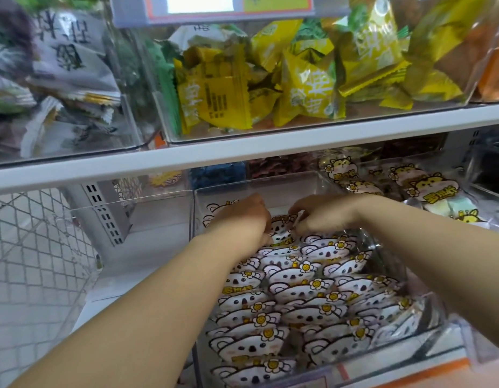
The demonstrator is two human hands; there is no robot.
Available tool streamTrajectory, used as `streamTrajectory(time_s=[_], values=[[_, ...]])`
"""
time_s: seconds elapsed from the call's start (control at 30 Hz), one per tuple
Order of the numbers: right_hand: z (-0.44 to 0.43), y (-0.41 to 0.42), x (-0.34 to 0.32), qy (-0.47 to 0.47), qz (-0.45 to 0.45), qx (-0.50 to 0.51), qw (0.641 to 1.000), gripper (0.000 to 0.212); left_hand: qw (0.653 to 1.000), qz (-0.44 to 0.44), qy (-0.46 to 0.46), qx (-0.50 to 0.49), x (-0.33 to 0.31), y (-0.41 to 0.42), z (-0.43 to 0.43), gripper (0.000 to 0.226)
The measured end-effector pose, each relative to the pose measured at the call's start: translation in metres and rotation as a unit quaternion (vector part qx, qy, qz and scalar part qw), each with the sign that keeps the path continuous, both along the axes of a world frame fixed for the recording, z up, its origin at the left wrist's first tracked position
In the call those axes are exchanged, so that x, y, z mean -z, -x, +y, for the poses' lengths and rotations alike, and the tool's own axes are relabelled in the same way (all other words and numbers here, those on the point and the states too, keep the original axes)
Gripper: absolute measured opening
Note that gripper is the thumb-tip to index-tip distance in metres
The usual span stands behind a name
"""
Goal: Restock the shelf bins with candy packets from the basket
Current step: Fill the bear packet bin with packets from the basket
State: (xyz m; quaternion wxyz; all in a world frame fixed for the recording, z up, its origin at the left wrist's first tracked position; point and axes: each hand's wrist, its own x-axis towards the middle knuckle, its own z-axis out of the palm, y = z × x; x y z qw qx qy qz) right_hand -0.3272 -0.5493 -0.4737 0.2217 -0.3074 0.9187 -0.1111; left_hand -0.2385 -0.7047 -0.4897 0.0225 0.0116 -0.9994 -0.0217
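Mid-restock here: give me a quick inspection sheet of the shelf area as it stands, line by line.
Surface: white shelf, two tiers, clear bins on both.
Job's things: lower bin packed with rows of koala packets.
Clutter: nothing seen.
Hands: both at the back of the lower bin; right hand pinches the rear packet; left hand is beside it, fingers hidden.
Cables: nothing seen.
Surroundings: yellow packets and white packets in the upper bins, hamster packets to the right, wire mesh to the left, possibly the basket.
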Motion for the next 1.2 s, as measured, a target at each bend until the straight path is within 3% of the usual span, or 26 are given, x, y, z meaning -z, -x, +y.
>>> streamTrajectory(time_s=[0.13, 0.33, 0.43, 0.6, 0.83, 1.0, 1.2], values=[[-0.003, -0.005, -0.001, -0.033, 0.007, 0.005, 0.999, 0.051, 0.999, -0.021, 0.007, 0.041, 0.001, 0.007, -0.003, 0.019], [-0.012, -0.008, -0.001, -0.095, 0.010, 0.018, 0.995, 0.048, 0.999, -0.019, 0.035, 0.000, 0.007, 0.011, -0.005, 0.019], [-0.015, -0.006, 0.003, -0.117, 0.014, 0.009, 0.993, 0.040, 0.999, -0.030, -0.003, -0.016, 0.005, 0.008, -0.007, 0.023], [-0.015, -0.004, 0.006, -0.129, 0.021, -0.007, 0.991, 0.044, 0.998, -0.043, -0.045, -0.016, 0.000, 0.000, -0.009, 0.024], [0.004, -0.008, -0.002, -0.006, 0.022, -0.034, 0.999, 0.074, 0.998, -0.052, -0.036, -0.006, -0.002, -0.004, -0.006, 0.026], [0.004, -0.008, 0.001, 0.064, -0.003, -0.023, 0.998, 0.043, 0.999, -0.042, -0.002, 0.012, 0.002, -0.003, -0.006, 0.023], [-0.001, 0.004, 0.013, 0.063, 0.047, -0.021, 0.997, 0.033, 0.999, -0.037, -0.001, 0.035, 0.006, 0.000, -0.008, 0.028]])
